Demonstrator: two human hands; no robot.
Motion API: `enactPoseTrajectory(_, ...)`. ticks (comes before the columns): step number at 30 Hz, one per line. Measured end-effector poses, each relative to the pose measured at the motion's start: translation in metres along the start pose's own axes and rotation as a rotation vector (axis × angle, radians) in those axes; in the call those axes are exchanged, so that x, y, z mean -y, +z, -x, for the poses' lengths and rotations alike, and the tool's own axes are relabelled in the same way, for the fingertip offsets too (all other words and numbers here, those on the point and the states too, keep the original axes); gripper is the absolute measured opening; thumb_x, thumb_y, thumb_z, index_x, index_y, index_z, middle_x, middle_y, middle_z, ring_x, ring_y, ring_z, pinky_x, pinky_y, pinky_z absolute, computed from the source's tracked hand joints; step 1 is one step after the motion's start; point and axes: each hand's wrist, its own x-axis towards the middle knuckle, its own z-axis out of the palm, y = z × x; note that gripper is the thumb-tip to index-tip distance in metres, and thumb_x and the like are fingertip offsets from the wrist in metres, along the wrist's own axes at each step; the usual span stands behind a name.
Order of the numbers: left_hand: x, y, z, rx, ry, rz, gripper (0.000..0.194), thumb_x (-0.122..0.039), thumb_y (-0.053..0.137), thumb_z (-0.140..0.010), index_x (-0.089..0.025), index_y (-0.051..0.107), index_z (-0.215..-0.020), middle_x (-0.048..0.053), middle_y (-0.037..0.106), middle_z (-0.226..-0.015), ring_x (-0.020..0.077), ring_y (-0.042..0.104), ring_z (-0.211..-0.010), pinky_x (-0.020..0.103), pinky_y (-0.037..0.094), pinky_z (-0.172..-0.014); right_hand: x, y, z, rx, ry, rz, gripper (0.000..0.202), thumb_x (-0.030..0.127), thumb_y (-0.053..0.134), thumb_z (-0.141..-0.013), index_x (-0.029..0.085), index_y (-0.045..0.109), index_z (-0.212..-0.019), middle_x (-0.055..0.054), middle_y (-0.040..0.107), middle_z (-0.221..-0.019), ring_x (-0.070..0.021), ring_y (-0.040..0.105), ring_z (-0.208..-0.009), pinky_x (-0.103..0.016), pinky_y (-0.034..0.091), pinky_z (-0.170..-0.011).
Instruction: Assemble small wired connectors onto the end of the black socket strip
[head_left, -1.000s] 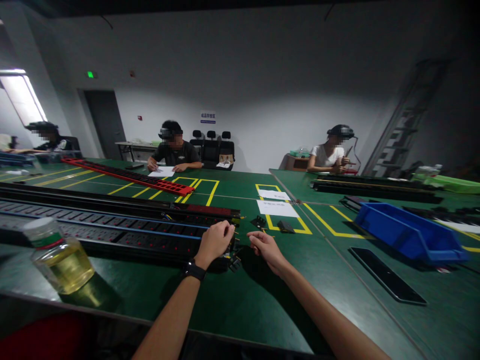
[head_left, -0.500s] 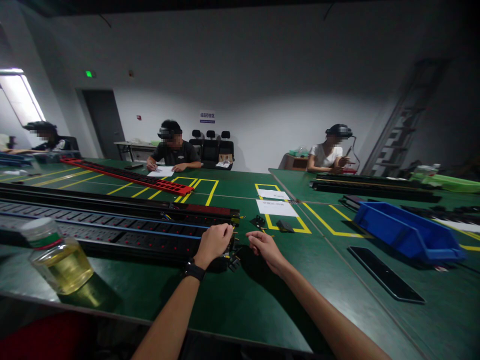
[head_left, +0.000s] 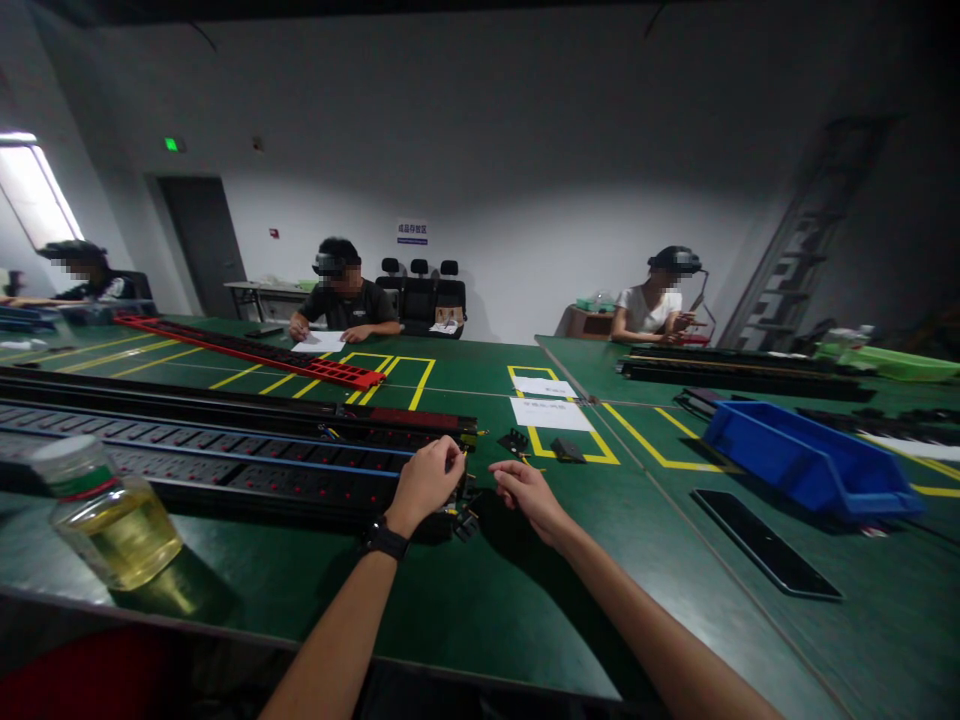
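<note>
A long black slotted rail assembly [head_left: 300, 476] with red dots and blue strips lies across the left of the table. My left hand [head_left: 429, 478], wearing a black watch, rests at its right end with fingers curled; what they grip is hidden. Just right of that end, my right hand [head_left: 527, 492] hovers over the table, thumb and fingers pinched together; anything between them is too small to make out. Small black connectors with yellow wires [head_left: 465, 522] hang at the rail's end, beneath my left hand. Beyond my hands lies another small black part [head_left: 568, 449].
A bottle of yellow liquid [head_left: 120, 530] stands at the near left. To the right are a dark tablet-like device [head_left: 765, 543] and a blue bin [head_left: 810, 460]. Paper sheets [head_left: 550, 413] and a red frame [head_left: 352, 373] lie farther back. Several people sit across the table.
My hands stay in nearly the same place, the left fingers shifting slightly at the rail's end. The whole view has moved a little.
</note>
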Motion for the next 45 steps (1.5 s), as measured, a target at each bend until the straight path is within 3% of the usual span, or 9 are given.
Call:
enactPoseTrajectory(6, -0.007, -0.003, 0.002, -0.031, -0.063, -0.108, 0.012, -0.03, 0.055, -0.099, -0.025, 0.065, -0.099, 0.005, 0.074, -0.102, 0.0198, 0.069, -0.088, 0.027, 0.044, -0.071, 0.0, 0.0, 0.0, 0.008, 0.005, 0.002, 0.041, 0.046, 0.08, -0.069, 0.018, 0.072, -0.097, 0.004, 0.061, -0.06, -0.0097, 0.047, -0.049, -0.024, 0.03, -0.049)
enactPoseTrajectory(11, -0.013, -0.013, -0.002, 0.028, -0.073, -0.186, 0.013, -0.03, 0.056, -0.097, -0.026, 0.067, -0.103, 0.005, 0.075, -0.106, 0.0218, 0.071, -0.095, 0.027, 0.046, -0.072, -0.003, 0.0, -0.002, 0.031, -0.012, 0.011, 0.043, 0.049, 0.079, -0.07, 0.018, 0.069, -0.099, 0.004, 0.06, -0.061, -0.0105, 0.048, -0.051, -0.023, 0.032, -0.05)
enactPoseTrajectory(17, -0.016, -0.024, -0.03, 0.07, -0.171, -0.294, 0.017, -0.03, 0.057, -0.094, -0.028, 0.071, -0.102, 0.006, 0.078, -0.105, 0.027, 0.074, -0.096, 0.035, 0.053, -0.082, -0.002, 0.006, -0.016, 0.08, -0.009, 0.152, 0.044, 0.037, 0.064, -0.079, 0.023, 0.066, -0.121, 0.003, 0.062, -0.076, -0.0114, 0.051, -0.056, -0.02, 0.033, -0.044)
enactPoseTrajectory(20, -0.017, -0.023, -0.047, 0.121, -0.185, -0.298, 0.02, -0.03, 0.057, -0.092, -0.03, 0.074, -0.103, 0.006, 0.079, -0.106, 0.0294, 0.075, -0.102, 0.037, 0.055, -0.085, -0.001, 0.014, -0.027, 0.071, -0.013, 0.191, 0.056, 0.029, 0.053, -0.081, 0.026, 0.059, -0.136, 0.002, 0.061, -0.083, -0.0121, 0.051, -0.056, -0.021, 0.034, -0.043)
enactPoseTrajectory(23, -0.015, -0.016, -0.056, 0.147, -0.215, -0.301, 0.023, -0.03, 0.057, -0.091, -0.03, 0.076, -0.105, 0.007, 0.08, -0.109, 0.0308, 0.075, -0.104, 0.039, 0.056, -0.087, -0.007, 0.023, -0.04, 0.028, -0.072, 0.247, 0.058, 0.025, 0.047, -0.082, 0.024, 0.059, -0.138, 0.003, 0.058, -0.078, -0.0129, 0.049, -0.054, -0.023, 0.035, -0.046)
enactPoseTrajectory(29, -0.009, -0.003, -0.052, 0.108, -0.256, -0.254, 0.024, -0.03, 0.056, -0.091, -0.03, 0.075, -0.106, 0.006, 0.08, -0.11, 0.0276, 0.075, -0.103, 0.037, 0.056, -0.089, -0.024, 0.026, -0.052, -0.056, -0.276, 0.496, 0.052, 0.023, 0.044, -0.082, 0.021, 0.07, -0.128, 0.002, 0.057, -0.072, -0.017, 0.054, -0.067, -0.027, 0.04, -0.064)
enactPoseTrajectory(45, -0.007, 0.002, -0.046, 0.113, -0.272, -0.286, 0.023, -0.03, 0.058, -0.091, -0.029, 0.078, -0.102, 0.009, 0.08, -0.106, 0.0299, 0.076, -0.104, 0.039, 0.058, -0.089, -0.024, 0.022, -0.052, -0.012, -0.256, 0.584, 0.061, 0.022, 0.044, -0.08, 0.02, 0.07, -0.136, 0.0, 0.065, -0.075, -0.0164, 0.053, -0.064, -0.027, 0.038, -0.063)
